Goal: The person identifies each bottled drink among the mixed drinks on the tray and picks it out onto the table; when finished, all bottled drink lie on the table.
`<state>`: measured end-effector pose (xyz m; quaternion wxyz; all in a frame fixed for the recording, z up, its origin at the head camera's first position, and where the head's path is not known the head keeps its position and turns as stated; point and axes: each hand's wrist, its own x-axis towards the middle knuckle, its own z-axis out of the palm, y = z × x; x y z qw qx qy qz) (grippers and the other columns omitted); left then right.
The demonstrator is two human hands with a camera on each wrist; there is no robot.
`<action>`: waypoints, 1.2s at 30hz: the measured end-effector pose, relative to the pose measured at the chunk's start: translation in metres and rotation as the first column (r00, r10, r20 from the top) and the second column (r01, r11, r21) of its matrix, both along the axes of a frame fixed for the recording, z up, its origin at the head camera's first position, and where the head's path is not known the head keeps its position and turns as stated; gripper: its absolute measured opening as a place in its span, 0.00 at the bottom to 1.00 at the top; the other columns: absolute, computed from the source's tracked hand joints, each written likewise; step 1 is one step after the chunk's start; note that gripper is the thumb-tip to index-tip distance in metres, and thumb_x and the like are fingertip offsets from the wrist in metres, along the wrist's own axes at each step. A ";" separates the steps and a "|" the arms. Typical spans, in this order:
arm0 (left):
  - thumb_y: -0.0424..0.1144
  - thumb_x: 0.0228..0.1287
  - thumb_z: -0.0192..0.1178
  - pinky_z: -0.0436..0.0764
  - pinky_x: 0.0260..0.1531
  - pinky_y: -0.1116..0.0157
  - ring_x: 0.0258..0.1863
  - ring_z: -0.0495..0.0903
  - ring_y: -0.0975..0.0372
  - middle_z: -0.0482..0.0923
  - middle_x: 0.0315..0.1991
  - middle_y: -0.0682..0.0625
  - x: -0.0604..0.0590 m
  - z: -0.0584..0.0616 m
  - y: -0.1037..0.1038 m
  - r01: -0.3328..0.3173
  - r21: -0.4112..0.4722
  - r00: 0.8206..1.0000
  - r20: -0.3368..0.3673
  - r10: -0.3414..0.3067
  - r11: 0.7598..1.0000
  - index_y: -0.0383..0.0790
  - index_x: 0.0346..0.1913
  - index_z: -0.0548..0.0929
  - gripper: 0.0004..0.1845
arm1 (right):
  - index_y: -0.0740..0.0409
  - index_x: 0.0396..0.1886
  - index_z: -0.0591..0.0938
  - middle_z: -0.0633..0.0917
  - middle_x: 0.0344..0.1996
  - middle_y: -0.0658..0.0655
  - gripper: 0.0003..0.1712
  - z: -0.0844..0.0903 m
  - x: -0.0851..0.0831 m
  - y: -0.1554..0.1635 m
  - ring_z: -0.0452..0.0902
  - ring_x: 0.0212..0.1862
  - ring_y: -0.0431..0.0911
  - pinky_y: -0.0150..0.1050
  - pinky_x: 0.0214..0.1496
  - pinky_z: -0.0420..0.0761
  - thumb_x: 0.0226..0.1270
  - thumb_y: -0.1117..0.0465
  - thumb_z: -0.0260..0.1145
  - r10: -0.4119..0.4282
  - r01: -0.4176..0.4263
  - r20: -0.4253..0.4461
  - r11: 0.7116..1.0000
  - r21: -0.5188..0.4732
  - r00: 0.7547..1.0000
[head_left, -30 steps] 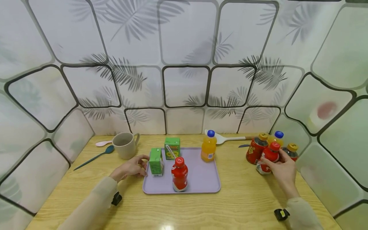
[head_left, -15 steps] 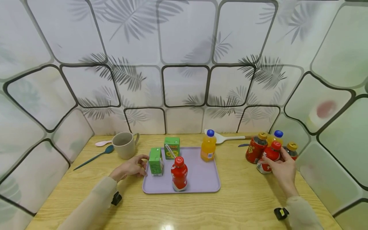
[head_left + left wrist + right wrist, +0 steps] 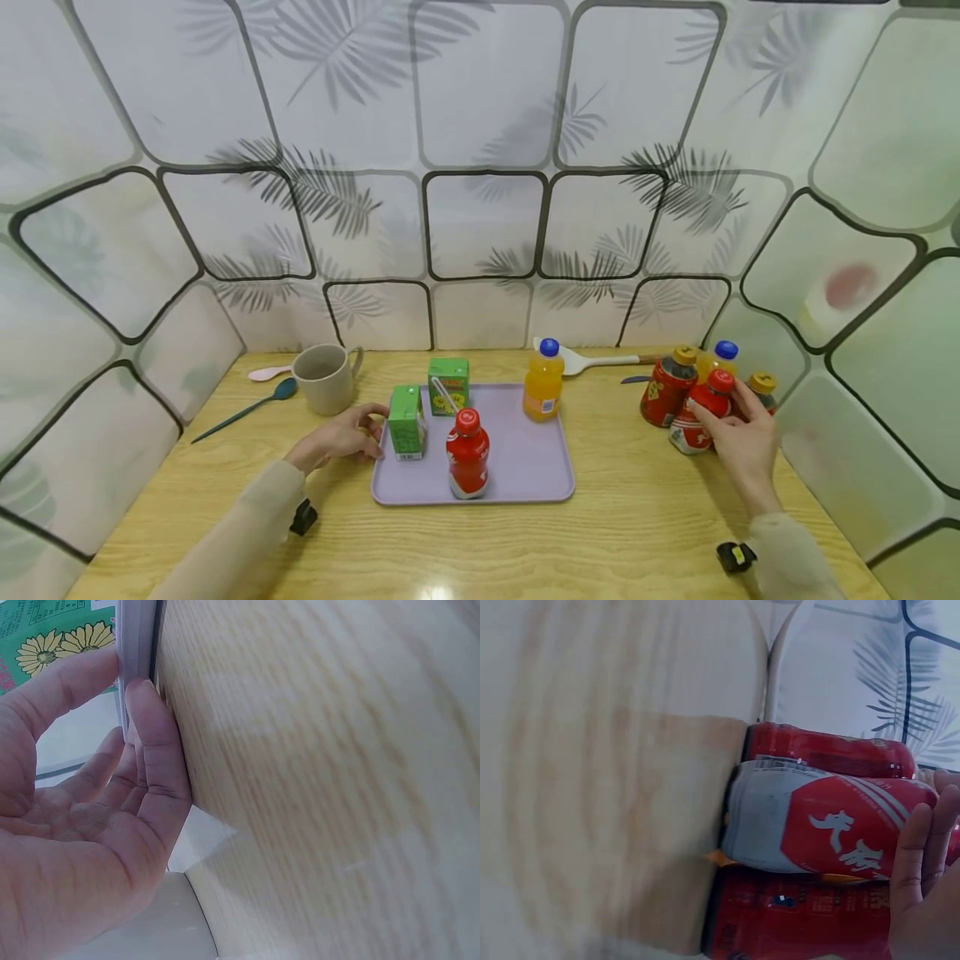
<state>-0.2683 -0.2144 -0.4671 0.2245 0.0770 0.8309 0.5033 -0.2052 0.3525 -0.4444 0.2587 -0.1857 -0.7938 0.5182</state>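
My left hand pinches the left rim of a lilac tray; in the left wrist view its fingertips bend against the tray edge. On the tray stand two green drink cartons, a red-capped drink bottle and an orange juice bottle with a blue cap. At the far right my right hand holds another red-capped bottle near its top. The right wrist view shows this red and white bottle between two other red bottles, its base close to the table.
Crowded round the held bottle are a dark red gold-capped bottle, a blue-capped juice bottle and a second gold-capped bottle. A white spatula lies behind. At left stand a beige mug, a teal spoon and a pink spoon.
My right hand and the red-capped bottle in it have shifted slightly to the right. The left hand keeps its place at the tray.
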 end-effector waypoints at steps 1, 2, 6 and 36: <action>0.23 0.47 0.67 0.78 0.29 0.66 0.30 0.75 0.60 0.71 0.40 0.42 0.000 0.000 0.000 -0.002 0.003 1.000 0.005 0.002 1.000 0.32 0.65 0.66 0.38 | 0.47 0.73 0.67 0.75 0.66 0.60 0.44 0.001 0.000 0.000 0.71 0.25 0.30 0.18 0.31 0.73 0.57 0.57 0.75 -0.010 0.009 -0.024 1.000 -0.005 1.000; 0.23 0.48 0.67 0.78 0.28 0.66 0.30 0.75 0.60 0.71 0.40 0.42 0.000 0.001 0.000 0.002 0.006 1.000 0.004 -0.003 1.000 0.32 0.65 0.65 0.38 | 0.47 0.72 0.69 0.77 0.64 0.58 0.42 0.002 0.000 -0.001 0.72 0.25 0.30 0.19 0.30 0.73 0.57 0.57 0.75 -0.020 0.019 -0.050 1.000 -0.006 0.999; 0.23 0.48 0.67 0.78 0.28 0.66 0.30 0.75 0.60 0.71 0.40 0.42 0.001 0.001 0.000 0.002 0.005 1.000 0.009 -0.002 1.000 0.32 0.65 0.65 0.38 | 0.47 0.68 0.74 0.79 0.58 0.53 0.37 0.007 0.000 -0.003 0.74 0.23 0.32 0.20 0.28 0.75 0.58 0.58 0.74 -0.037 0.033 -0.132 0.999 -0.032 0.991; 0.24 0.49 0.66 0.78 0.28 0.66 0.30 0.75 0.60 0.71 0.41 0.42 0.001 0.001 0.000 0.006 0.000 1.000 0.008 -0.006 1.000 0.32 0.66 0.64 0.38 | 0.62 0.50 0.82 0.86 0.29 0.44 0.15 0.005 -0.020 -0.066 0.82 0.25 0.38 0.30 0.27 0.82 0.64 0.66 0.68 0.286 -0.320 -0.207 0.934 -0.156 0.936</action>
